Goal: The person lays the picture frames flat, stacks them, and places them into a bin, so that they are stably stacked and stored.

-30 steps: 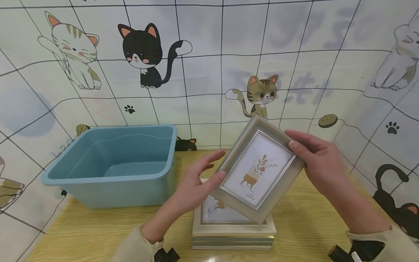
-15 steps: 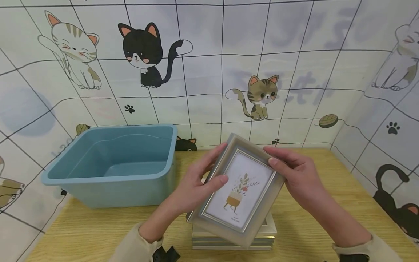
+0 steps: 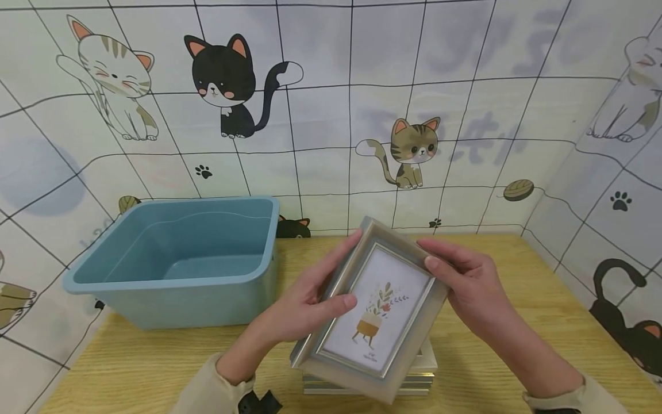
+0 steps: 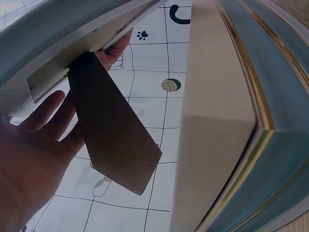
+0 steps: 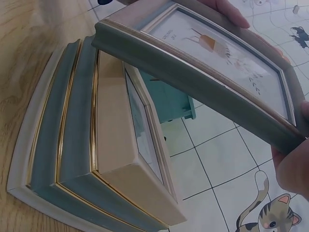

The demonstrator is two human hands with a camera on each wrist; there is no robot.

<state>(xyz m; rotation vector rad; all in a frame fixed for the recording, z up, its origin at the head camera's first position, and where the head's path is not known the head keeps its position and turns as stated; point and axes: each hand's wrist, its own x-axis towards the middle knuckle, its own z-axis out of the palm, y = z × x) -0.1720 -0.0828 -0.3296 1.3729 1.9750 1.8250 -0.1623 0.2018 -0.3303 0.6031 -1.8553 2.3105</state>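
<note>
Both hands hold a grey-beige picture frame (image 3: pixel 395 345) with a potted-plant print, tilted in the head view. My left hand (image 3: pixel 305 305) grips its left side, thumb on the front and fingers along the edge and behind. At the upper right side, my right hand (image 3: pixel 473 282) pinches the frame between thumb and fingers. A dark support leg (image 4: pixel 113 125) sticks out from the frame's back in the left wrist view. Below lies a stack of several picture frames (image 5: pixel 72 130), with a cream one on top, largely hidden by the held frame in the head view.
A blue plastic tub (image 3: pixel 170 305) stands to the left on the wood-grain table (image 3: pixel 496 356). Behind and at both sides hangs a white gridded backdrop (image 3: pixel 331 126) printed with cartoon cats.
The picture frame has come down and left, closer over the stack. My left hand, earlier loosely at its edge, now grips its left side. My right hand moved left along with it.
</note>
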